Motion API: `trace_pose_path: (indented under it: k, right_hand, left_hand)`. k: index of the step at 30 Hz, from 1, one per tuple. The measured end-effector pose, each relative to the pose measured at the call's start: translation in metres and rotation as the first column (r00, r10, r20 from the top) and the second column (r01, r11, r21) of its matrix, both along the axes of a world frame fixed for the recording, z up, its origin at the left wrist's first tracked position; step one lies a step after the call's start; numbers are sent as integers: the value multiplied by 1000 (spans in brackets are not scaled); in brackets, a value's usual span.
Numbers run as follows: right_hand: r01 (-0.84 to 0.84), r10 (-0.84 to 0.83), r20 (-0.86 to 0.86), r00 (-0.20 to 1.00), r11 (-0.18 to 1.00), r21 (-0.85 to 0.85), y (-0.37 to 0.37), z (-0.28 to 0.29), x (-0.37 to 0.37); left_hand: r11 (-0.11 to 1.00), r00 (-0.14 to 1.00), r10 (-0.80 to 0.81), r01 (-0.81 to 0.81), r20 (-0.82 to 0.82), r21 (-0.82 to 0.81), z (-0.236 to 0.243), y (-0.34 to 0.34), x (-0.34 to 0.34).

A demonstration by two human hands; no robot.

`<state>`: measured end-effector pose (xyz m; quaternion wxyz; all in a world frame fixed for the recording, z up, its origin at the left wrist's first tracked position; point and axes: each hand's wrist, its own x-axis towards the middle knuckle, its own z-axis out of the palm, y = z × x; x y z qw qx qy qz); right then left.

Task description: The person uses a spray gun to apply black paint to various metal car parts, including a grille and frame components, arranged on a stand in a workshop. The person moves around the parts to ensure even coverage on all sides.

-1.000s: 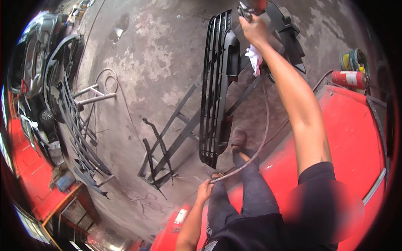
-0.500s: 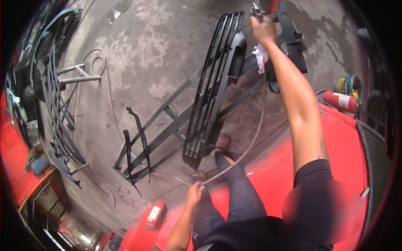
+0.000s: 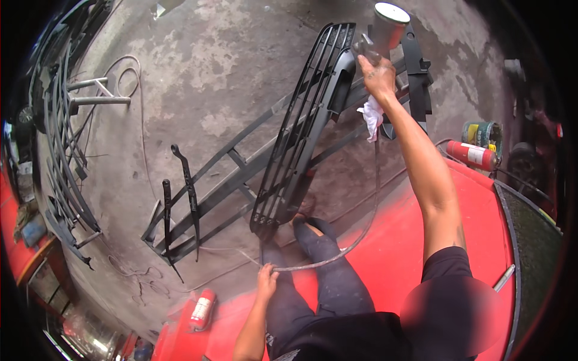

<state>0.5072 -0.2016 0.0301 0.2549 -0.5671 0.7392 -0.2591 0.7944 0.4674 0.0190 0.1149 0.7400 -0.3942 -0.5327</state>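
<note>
My right hand [image 3: 379, 79] is closed round a spray gun [image 3: 366, 48] with a pale-lidded cup [image 3: 391, 24] on top. The gun is beside the far end of a long black slatted bumper grille [image 3: 300, 123], apparently just off its surface. A white cloth [image 3: 372, 115] hangs below my right wrist. From there an air hose [image 3: 325, 263] curves down and across my legs to my left hand [image 3: 267, 281], whose fingers are wrapped round it. The grille rests across a dark metal frame stand [image 3: 232, 174]. Two black wiper arms [image 3: 189, 180] lie over the stand's near left end.
Red car panels [image 3: 415, 222] lie close on my right and below me. A fire extinguisher [image 3: 472, 154] and a paint bucket [image 3: 481, 133] stand at the right, another extinguisher [image 3: 202, 310] at the lower left. Black trim strips [image 3: 63, 162] hang on a rack [image 3: 99, 100] at the left.
My right hand has drawn the spray gun nearer to me, and the cup's lid has come into view. The hose hangs lower, still in my left hand. The view has shifted slightly.
</note>
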Motion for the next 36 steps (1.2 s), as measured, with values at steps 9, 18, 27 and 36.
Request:
trace_pose_path:
  k: [9, 18, 27, 36]
  right_hand:
    - [-5, -47, -273, 961, 983, -185, -84, -32, 16]
    - [-39, 23, -196, 980, 996, -78, -11, -3, 49]
    - [-49, 30, -360, 932, 998, -45, -31, -12, 80]
    - [-125, 75, -376, 924, 986, -111, -25, -7, 85]
  left_hand:
    - [999, 997, 31, -30, -66, 22, 15, -27, 10]
    - [998, 994, 22, -16, -104, 57, 17, -6, 39]
    - [1000, 999, 6, -5, -51, 27, 20, 10, 45]
    - [998, 996, 37, -32, -87, 53, 20, 9, 48]
